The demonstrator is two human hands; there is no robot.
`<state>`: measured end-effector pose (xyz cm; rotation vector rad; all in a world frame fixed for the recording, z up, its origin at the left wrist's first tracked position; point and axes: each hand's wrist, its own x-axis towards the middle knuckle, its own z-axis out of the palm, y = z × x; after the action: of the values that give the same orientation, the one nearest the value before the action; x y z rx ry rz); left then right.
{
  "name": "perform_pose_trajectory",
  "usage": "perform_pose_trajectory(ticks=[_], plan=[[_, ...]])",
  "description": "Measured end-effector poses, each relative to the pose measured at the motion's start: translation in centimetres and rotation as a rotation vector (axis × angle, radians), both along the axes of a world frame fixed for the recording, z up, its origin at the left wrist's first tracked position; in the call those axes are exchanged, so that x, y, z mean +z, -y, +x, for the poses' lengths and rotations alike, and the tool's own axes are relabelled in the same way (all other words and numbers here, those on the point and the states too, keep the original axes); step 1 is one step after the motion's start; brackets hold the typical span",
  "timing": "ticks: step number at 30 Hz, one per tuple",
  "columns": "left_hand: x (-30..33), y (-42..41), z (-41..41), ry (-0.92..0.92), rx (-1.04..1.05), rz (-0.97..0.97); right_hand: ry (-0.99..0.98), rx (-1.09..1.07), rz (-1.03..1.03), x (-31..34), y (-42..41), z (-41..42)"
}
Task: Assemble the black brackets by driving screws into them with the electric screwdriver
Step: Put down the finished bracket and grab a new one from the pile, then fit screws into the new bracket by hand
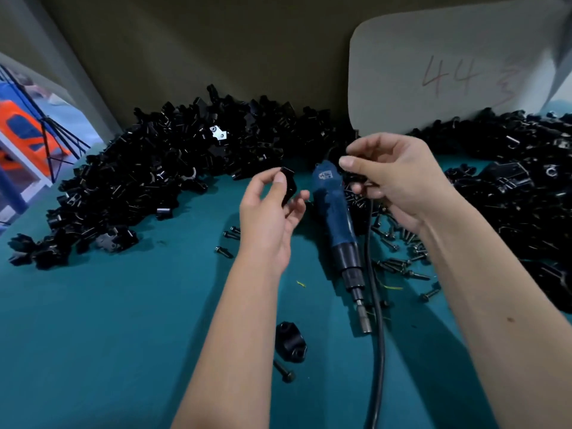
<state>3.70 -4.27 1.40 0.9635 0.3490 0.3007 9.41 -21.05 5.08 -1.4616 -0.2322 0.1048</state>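
Two bare hands meet over the middle of a teal table (93, 335). From the head camera, the left hand (269, 212) pinches a small black bracket (288, 184) between thumb and fingertips, lifted clear of the table. The right hand (393, 178) is just to its right, fingers curled round another small dark part (356, 176) that is mostly hidden, so what it is cannot be told. Between and below the hands the blue screwdriver (332, 212) lies on the table, bit end toward the near side, its black cable (379, 335) running beside it to the near edge. Loose screws (399, 264) are scattered to its right, a few more just left of the left wrist. Nearer, a lone bracket piece (291, 342) sits on the table with one screw (284, 371) touching or just beside it. Big bracket heaps fill the far left (139, 181) and the right (510, 196). A white board (448, 72) marked "44" leans at the far right.
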Motion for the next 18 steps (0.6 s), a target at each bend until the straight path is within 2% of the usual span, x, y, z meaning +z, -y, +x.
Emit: perform_pose_trajectory(ticks=[3, 8, 12, 14, 18], plan=[[-0.2, -0.3, -0.4, 0.004, -0.078, -0.042, -0.013, -0.049, -0.051, -0.5, 1.2, 0.4], [-0.5, -0.2, -0.5, 0.074, -0.126, 0.008, -0.044, -0.108, 0.13, -1.0, 1.9, 0.9], [-0.7, 0.1, -0.3, 0.094, -0.168, 0.015, -0.032, -0.142, 0.195, -0.7, 2.3, 0.8], [-0.7, 0.2, -0.2, 0.096, -0.212, 0.045, -0.035, -0.115, 0.168, -0.7, 2.4, 0.9], [-0.4, 0.0, -0.5, 0.181, -0.398, -0.025, -0.066, -0.077, 0.06, -1.2, 2.0, 0.7]])
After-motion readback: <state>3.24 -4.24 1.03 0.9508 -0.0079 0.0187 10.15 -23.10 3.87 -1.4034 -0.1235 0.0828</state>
